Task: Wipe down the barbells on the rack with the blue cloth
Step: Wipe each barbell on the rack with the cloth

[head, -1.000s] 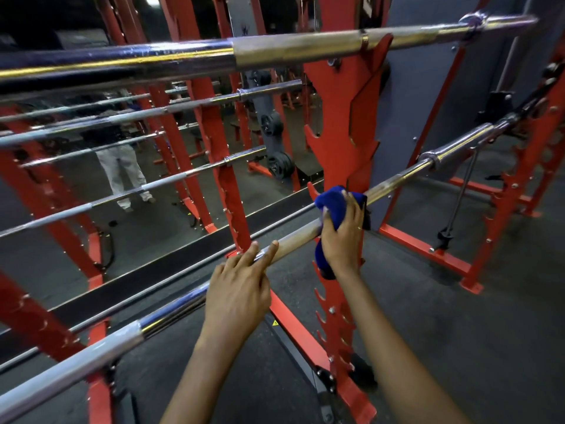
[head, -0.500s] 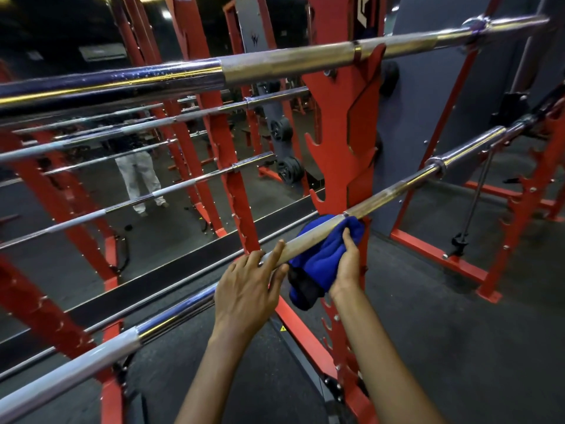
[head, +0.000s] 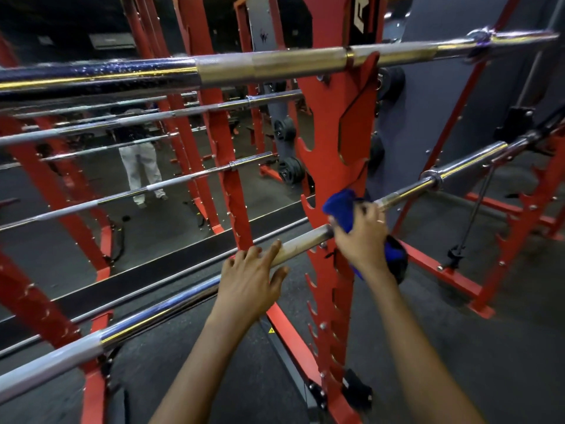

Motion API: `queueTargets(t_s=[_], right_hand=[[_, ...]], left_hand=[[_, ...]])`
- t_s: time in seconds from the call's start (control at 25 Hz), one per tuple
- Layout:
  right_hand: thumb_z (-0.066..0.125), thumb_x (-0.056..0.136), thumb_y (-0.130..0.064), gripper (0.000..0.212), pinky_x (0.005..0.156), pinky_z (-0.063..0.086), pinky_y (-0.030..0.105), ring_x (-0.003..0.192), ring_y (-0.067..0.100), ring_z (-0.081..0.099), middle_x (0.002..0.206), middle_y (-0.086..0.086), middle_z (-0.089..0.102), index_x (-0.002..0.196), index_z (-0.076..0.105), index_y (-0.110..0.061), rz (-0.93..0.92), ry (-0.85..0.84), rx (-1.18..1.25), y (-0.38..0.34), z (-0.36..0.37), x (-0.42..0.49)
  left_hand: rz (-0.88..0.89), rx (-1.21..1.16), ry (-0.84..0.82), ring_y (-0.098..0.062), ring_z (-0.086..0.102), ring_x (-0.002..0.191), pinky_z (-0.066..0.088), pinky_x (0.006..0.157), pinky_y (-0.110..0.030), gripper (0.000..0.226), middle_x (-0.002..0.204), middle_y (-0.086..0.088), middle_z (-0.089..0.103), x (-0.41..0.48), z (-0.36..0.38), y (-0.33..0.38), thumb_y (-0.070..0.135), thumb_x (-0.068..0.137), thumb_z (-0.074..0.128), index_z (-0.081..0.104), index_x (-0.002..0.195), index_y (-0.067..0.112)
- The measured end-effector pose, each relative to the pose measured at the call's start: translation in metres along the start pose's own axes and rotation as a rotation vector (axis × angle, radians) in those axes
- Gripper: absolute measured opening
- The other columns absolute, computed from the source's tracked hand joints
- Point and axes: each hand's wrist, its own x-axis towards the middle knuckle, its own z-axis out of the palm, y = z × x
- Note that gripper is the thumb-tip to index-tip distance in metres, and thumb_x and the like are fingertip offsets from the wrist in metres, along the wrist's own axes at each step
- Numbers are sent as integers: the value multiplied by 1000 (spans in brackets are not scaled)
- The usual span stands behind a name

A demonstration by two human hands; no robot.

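Gleaming chrome barbell [head: 171,307], bunched blue cloth [head: 341,205]

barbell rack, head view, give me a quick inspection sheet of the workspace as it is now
surface: dark gym floor under the red rack upright.
job's things: blue cloth wrapped around the lower barbell at the upright; upper barbell rests higher on the rack.
clutter: nothing seen on the floor near the rack.
grippers: right hand clamps the cloth on the bar; left hand lies on the same bar, fingers spread over it.
cables: thin cable hangs at right, ending near the floor frame.
surroundings: mirror behind the rack; weight plates stored beyond.
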Motion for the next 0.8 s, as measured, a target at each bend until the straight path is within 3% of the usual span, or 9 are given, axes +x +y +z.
queueTargets(t_s=[0.08, 0.2, 0.36, 0.48, 0.6, 0.72, 0.8], right_hand=[[53, 86, -59, 68, 96, 45, 57, 125, 39, 49, 132, 12, 56, 134, 58, -10, -78, -144, -25, 11, 12, -1], [60, 94, -43, 52, 99, 46, 57, 124, 38, 51, 130, 14, 57, 131, 57, -8, -126, -107, 77, 37, 14, 14], [66, 96, -24, 33, 105, 44, 50, 121, 42, 53, 124, 21, 59, 119, 63, -1, 164, -101, 315, 49, 18, 43], [64, 93, -16, 32, 105, 44, 50, 120, 44, 53, 128, 20, 57, 122, 61, -2, 261, -25, 246, 66, 12, 63], [58, 91, -32, 48, 107, 41, 53, 127, 40, 52, 134, 14, 58, 133, 55, -8, 94, -25, 169, 68, 10, 56], [45, 99, -57, 70, 118, 29, 48, 147, 26, 37, 156, 6, 45, 155, 36, -16, -169, -205, 141, 74, 9, 36], [39, 103, -55, 66, 122, 29, 45, 148, 20, 37, 159, 3, 43, 158, 33, -19, -257, -257, 199, 92, 1, 35]], left_hand=[[74, -22, -47, -27, 55, 121, 43, 95, -40, 56, 132, -4, 57, 29, 2, 16, 59, 102, 31, 31, 154, 38], [197, 12, -5, -28, 63, 106, 49, 79, -39, 55, 119, -5, 61, 55, 12, 28, 59, 104, 27, 31, 154, 35], [286, 47, 103, -21, 65, 95, 47, 67, -32, 56, 120, 1, 61, 52, 23, 26, 56, 105, 24, 22, 158, 38], [283, 47, 147, -18, 64, 93, 45, 64, -30, 54, 119, 3, 61, 48, 24, 25, 54, 106, 25, 21, 158, 40], [303, 41, 175, -18, 64, 102, 44, 68, -27, 53, 133, 3, 59, 48, 26, 26, 48, 106, 33, 25, 157, 40], [355, 111, 217, -18, 62, 102, 49, 77, -30, 62, 146, 2, 53, 45, 36, 27, 34, 99, 50, 28, 157, 36], [339, 180, 273, -21, 61, 99, 48, 79, -34, 73, 146, -1, 53, 39, 43, 32, 28, 91, 60, 30, 157, 31]])
